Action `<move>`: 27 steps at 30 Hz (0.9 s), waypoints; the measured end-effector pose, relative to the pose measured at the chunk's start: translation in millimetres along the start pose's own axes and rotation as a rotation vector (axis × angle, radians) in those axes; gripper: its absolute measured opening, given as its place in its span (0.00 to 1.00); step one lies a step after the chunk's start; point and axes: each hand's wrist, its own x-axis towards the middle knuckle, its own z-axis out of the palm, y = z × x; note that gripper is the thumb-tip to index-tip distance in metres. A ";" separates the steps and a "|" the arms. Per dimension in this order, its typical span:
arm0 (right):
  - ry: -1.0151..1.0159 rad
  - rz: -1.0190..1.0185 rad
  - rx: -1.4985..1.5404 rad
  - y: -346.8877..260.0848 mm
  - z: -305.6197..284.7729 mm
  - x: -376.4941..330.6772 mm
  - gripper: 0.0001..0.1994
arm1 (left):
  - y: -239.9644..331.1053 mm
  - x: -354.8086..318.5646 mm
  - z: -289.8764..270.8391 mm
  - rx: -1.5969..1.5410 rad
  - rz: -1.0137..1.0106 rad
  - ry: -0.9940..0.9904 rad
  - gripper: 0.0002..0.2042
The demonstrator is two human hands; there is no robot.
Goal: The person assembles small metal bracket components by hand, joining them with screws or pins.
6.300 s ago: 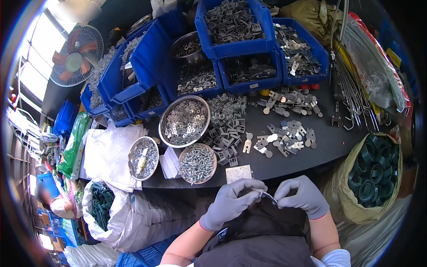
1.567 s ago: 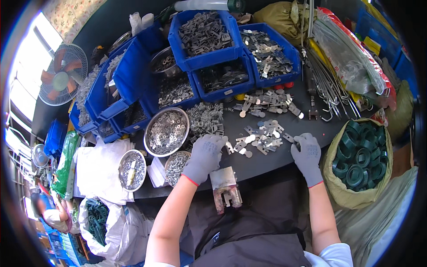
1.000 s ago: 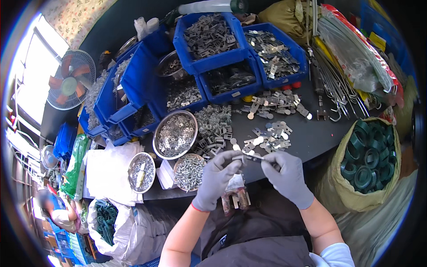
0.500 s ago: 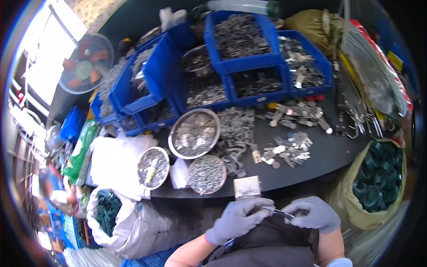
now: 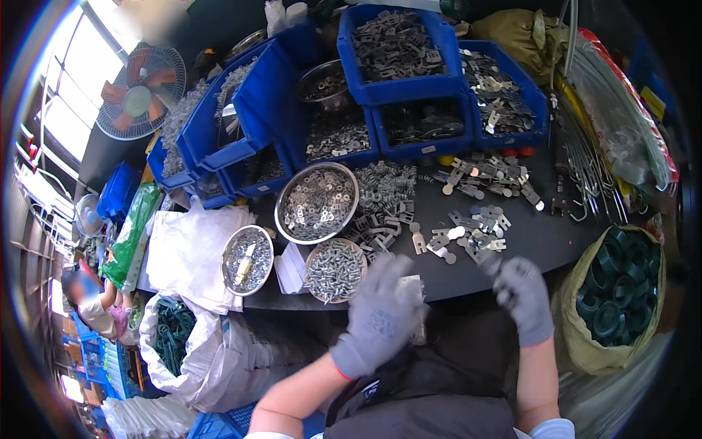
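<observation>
Both my hands wear grey gloves and have come to the front edge of the dark table. My left hand (image 5: 382, 318) has its fingers stretched forward, blurred, just right of a bowl of screws (image 5: 335, 271) and near a heap of metal clips (image 5: 384, 223). It partly covers a small pale block (image 5: 417, 289) at the edge. My right hand (image 5: 521, 296) is just in front of a small pile of flat metal tabs (image 5: 475, 227). Its fingers are bent and smeared by motion, so whether they hold anything cannot be made out.
Steel bowls hold washers (image 5: 319, 201) and small parts (image 5: 248, 260). Blue bins (image 5: 409, 91) of metal parts stand behind. Metal hooks (image 5: 585, 161) lie at right. Sacks hold dark green rings (image 5: 621, 285) at right and green pieces (image 5: 173, 336) at left. Another person (image 5: 102, 304) is far left.
My hands have parted and moved forward from in front of my lap to the table edge. The thin dark strip between them is no longer visible. The view has shifted slightly.
</observation>
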 end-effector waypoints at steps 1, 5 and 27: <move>0.090 -0.119 0.008 -13.5 -1.8 12.1 0.04 | -15.4 0.0 11.1 0.305 0.037 0.054 0.14; 0.411 -0.323 -0.201 -24.1 -46.2 96.1 0.07 | -52.6 9.5 35.0 0.715 0.023 -0.258 0.15; 0.038 -0.523 -1.850 -34.1 17.5 116.5 0.11 | -56.0 52.2 57.2 0.100 -0.092 -0.064 0.08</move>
